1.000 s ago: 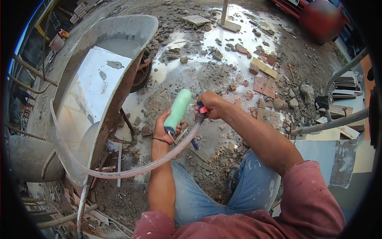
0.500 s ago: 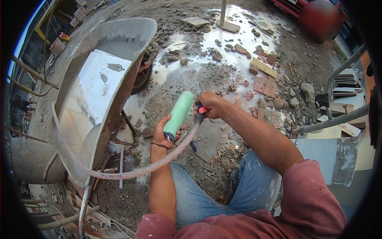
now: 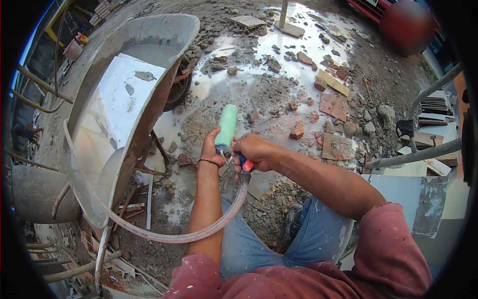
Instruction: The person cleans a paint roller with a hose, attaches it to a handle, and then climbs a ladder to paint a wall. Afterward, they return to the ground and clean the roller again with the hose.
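Note:
My left hand (image 3: 211, 148) is closed around the lower end of a paint roller (image 3: 228, 123) with a light green sleeve, which points away from me. Close beside it, my right hand (image 3: 253, 151) grips the end of a clear braided hose (image 3: 174, 238), at a blue fitting with a red part (image 3: 247, 166). The fitting sits right by the roller's lower end and wire frame. From there the hose bends down, passes over my left forearm and runs up into the wheelbarrow (image 3: 191, 25) on the left.
In the wheelbarrow, a white sheet (image 3: 130, 94) lies in cloudy water. Whitish liquid (image 3: 259, 42) covers ground strewn with rubble, bricks (image 3: 332, 106) and stones. Metal bars (image 3: 423, 153) and stacked boards (image 3: 438, 130) stand at right. A red vehicle (image 3: 366, 12) is at the far right.
Both hands have come lower and closer to my body. The right hand and hose end have moved down to the roller's lower end, and the hose now sags lower across my left forearm.

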The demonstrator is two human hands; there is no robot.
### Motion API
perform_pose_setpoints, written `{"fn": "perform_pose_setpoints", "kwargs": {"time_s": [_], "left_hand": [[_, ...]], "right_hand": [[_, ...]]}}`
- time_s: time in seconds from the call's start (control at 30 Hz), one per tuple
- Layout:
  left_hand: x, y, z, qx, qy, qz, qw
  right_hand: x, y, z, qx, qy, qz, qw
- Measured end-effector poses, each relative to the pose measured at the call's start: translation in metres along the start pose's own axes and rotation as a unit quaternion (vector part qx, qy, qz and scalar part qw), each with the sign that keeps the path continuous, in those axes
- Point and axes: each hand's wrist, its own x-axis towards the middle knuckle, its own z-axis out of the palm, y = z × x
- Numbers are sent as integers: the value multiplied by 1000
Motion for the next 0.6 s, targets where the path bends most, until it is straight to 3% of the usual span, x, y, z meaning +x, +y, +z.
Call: {"fn": "perform_pose_setpoints", "kwargs": {"time_s": [0.07, 0.1, 0.17, 0.3, 0.37, 0.5, 0.6], "left_hand": [[4, -1, -10, -16, -62, -28, 998], [4, -1, -10, -15, -61, -29, 998], [2, 1, -8, -139, -23, -89, 986], [-7, 5, -4, -180, -74, -80, 978], [-11, 8, -4, -205, -156, -62, 964], [-22, 16, 1, -211, -163, -69, 961], [-26, 13, -3, -175, -100, -49, 978]], "right_hand": [[17, -3, -15, 20, 6, 5, 1000], [22, -8, -24, 39, 13, 9, 999], [23, -17, -37, 53, 44, 4, 998], [22, -18, -40, 87, 77, 12, 993], [17, -14, -33, 50, 31, 15, 998], [21, -22, -36, 57, 41, -37, 997], [18, -25, -40, 74, 41, -29, 996]]}}
